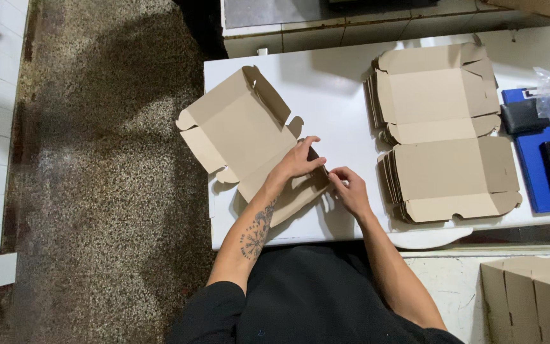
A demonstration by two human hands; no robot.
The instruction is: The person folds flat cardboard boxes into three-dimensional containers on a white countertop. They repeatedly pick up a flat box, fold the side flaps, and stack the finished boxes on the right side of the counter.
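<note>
I am pressing my left hand [298, 160] on the flat cardboard box blank [244, 137] at the counter's [345, 114] left front edge, my right hand [349, 188] pinching its flap; overhanging there, it could slip off or crease crooked.

Both hands fold a flat cardboard box blank [243, 130]: left hand [297, 160] presses its panel, right hand [349, 188] pinches a flap just beside it; a stack of blanks [444, 134] lies right of them.
</note>
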